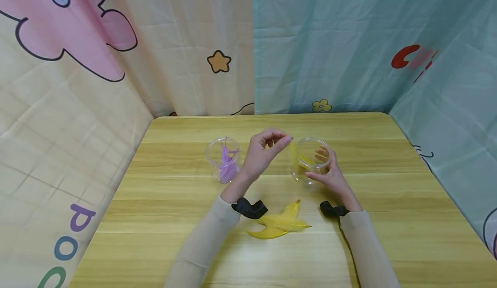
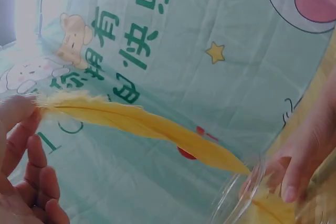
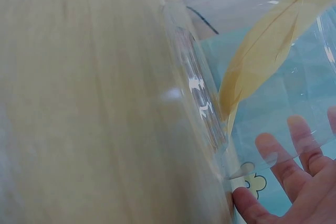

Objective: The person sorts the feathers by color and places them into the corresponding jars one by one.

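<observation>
The left hand's (image 1: pixel 259 155) fingers pinch a yellow feather (image 2: pixel 136 119) by its fluffy end, mid-frame, tip right by the rim of a clear cup (image 1: pixel 314 139); the right hand's (image 1: pixel 335 175) fingers curl round that cup. Light pinch, steady cup, tip well inside the rim: that should spare the vane! Loose yellow feathers (image 1: pixel 280 222) lie lower centre on the worktop (image 1: pixel 147 219); purple feathers (image 1: pixel 228 169) fill another cup (image 1: pixel 209 150), centre-left.

One high, two close
Head view faces forward-down over the fingers (image 1: pixel 275 133); wrist views, behind them, share the cup (image 1: pixel 312 139).
</observation>
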### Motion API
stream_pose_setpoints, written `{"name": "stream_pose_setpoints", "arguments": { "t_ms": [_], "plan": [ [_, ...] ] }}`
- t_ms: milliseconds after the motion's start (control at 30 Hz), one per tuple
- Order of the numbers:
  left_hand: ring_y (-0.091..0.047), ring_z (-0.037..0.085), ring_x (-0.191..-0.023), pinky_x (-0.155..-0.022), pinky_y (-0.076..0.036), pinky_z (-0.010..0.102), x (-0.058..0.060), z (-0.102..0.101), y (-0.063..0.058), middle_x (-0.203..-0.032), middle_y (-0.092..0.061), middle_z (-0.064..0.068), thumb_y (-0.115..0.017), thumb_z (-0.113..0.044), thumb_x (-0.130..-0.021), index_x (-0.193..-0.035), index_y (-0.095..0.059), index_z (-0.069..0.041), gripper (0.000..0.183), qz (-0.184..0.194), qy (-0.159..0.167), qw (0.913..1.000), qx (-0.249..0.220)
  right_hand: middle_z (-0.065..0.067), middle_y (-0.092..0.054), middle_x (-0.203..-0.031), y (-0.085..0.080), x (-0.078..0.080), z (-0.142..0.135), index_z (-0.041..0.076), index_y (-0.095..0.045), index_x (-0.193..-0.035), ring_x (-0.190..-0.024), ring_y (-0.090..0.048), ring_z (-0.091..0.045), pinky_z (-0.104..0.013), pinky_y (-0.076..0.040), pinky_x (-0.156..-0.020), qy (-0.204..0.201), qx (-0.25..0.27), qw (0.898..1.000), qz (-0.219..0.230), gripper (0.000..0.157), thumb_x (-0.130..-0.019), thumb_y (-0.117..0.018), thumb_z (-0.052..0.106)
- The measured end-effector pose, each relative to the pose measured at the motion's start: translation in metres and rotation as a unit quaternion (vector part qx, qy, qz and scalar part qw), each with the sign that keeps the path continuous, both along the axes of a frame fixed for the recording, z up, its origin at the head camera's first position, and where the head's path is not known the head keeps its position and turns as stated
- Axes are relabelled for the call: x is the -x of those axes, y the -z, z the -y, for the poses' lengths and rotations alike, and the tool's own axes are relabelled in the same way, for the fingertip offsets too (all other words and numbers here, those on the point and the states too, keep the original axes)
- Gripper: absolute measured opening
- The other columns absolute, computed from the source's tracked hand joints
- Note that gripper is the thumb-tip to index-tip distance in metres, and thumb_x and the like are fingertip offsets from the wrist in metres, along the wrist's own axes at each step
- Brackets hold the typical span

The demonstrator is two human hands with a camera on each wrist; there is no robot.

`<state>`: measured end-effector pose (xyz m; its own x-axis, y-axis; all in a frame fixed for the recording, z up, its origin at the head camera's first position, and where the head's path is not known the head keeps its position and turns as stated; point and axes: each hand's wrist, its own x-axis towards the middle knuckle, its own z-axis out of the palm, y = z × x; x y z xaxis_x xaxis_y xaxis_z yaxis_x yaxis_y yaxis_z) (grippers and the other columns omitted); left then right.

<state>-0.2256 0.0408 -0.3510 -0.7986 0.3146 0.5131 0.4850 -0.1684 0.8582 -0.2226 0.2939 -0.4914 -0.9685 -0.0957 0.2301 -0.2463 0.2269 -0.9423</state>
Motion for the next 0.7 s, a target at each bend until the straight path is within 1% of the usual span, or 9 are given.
{"name": "stream_pose_setpoints", "arguments": {
  "t_ms": [67,133,200,233,267,333,433,567,700],
  "plan": [
    [-0.053,0.012,-0.079,-0.072,-0.043,0.024,0.004,-0.006,-0.001,-0.088,-0.064,-0.004,-0.060,-0.001,-0.091,-0.095,-0.067,0.003,0.009,0.026,0.017,0.9969,-0.072,-0.022,-0.023,-0.144,0.001,0.000,0.000,0.011,-0.010,-0.147,-0.132,-0.024,-0.043,-0.063,-0.018,-0.105,0.001,-0.003,1.000,-0.003,0.099,-0.076,-0.077,0.000],
    [-0.056,0.012,-0.082,-0.075,-0.046,0.025,0.010,-0.014,0.000,-0.090,-0.065,-0.004,-0.058,0.001,-0.092,-0.092,-0.068,-0.002,0.011,0.053,0.032,0.9899,-0.127,-0.022,-0.023,-0.144,0.001,0.000,0.000,0.011,-0.010,-0.147,-0.133,-0.023,-0.043,-0.063,-0.018,-0.105,0.000,-0.003,1.000,-0.003,0.098,-0.076,-0.077,-0.001],
    [-0.056,0.013,-0.085,-0.078,-0.047,0.025,0.018,-0.024,0.003,-0.091,-0.065,-0.004,-0.056,0.001,-0.093,-0.092,-0.069,-0.009,0.016,0.074,0.038,0.9838,-0.159,-0.022,-0.021,-0.145,-0.002,0.000,0.001,0.010,-0.010,-0.147,-0.133,-0.023,-0.043,-0.062,-0.017,-0.105,0.000,-0.001,1.000,0.002,0.098,-0.076,-0.077,-0.001],
    [-0.056,0.013,-0.087,-0.080,-0.047,0.026,0.022,-0.029,0.006,-0.092,-0.065,-0.005,-0.056,0.000,-0.094,-0.094,-0.069,-0.010,0.017,0.083,0.039,0.9821,-0.165,-0.023,-0.021,-0.145,-0.005,-0.001,0.001,0.010,-0.010,-0.147,-0.133,-0.022,-0.043,-0.062,-0.017,-0.105,0.001,0.001,1.000,0.006,0.098,-0.076,-0.077,-0.002],
    [-0.056,0.013,-0.088,-0.081,-0.046,0.026,0.026,-0.034,0.009,-0.092,-0.065,-0.005,-0.056,-0.002,-0.094,-0.095,-0.069,-0.009,0.015,0.090,0.039,0.9813,-0.165,-0.024,-0.020,-0.145,-0.008,-0.003,0.002,0.009,-0.010,-0.147,-0.133,-0.022,-0.044,-0.062,-0.016,-0.106,0.000,0.006,1.000,0.010,0.098,-0.076,-0.077,-0.002],
    [-0.056,0.013,-0.090,-0.083,-0.046,0.027,0.033,-0.044,0.015,-0.094,-0.066,-0.005,-0.056,-0.004,-0.095,-0.099,-0.068,0.000,0.013,0.102,0.036,0.9814,-0.158,-0.026,-0.018,-0.146,-0.015,-0.006,0.006,0.007,-0.008,-0.147,-0.132,-0.020,-0.046,-0.062,-0.014,-0.106,-0.002,0.008,1.000,0.018,0.099,-0.076,-0.077,-0.002],
    [-0.057,0.011,-0.091,-0.086,-0.047,0.031,0.040,-0.055,0.027,-0.097,-0.067,-0.004,-0.057,-0.006,-0.095,-0.108,-0.062,0.011,0.022,0.114,0.027,0.9841,-0.134,-0.028,-0.019,-0.146,-0.025,-0.012,0.011,0.005,-0.006,-0.147,-0.132,-0.020,-0.048,-0.061,-0.013,-0.107,-0.003,0.006,0.999,0.032,0.100,-0.077,-0.077,0.000],
    [-0.057,0.008,-0.087,-0.083,-0.048,0.034,0.042,-0.063,0.040,-0.096,-0.067,-0.005,-0.058,-0.008,-0.095,-0.111,-0.063,0.010,0.024,0.118,0.007,0.9883,-0.097,-0.029,-0.022,-0.144,-0.031,-0.017,0.014,0.003,-0.003,-0.147,-0.132,-0.022,-0.047,-0.059,-0.017,-0.107,-0.001,-0.004,0.999,0.039,0.100,-0.078,-0.076,0.001],
    [-0.056,0.006,-0.081,-0.072,-0.046,0.023,0.044,-0.067,0.050,-0.093,-0.067,-0.003,-0.060,-0.012,-0.094,-0.110,-0.066,0.005,0.024,0.099,-0.018,0.9929,-0.063,-0.026,-0.018,-0.147,-0.033,-0.017,0.013,0.004,-0.004,-0.147,-0.133,-0.020,-0.044,-0.058,-0.015,-0.108,0.003,-0.016,0.999,0.036,0.098,-0.080,-0.075,0.003]
  ]
}}
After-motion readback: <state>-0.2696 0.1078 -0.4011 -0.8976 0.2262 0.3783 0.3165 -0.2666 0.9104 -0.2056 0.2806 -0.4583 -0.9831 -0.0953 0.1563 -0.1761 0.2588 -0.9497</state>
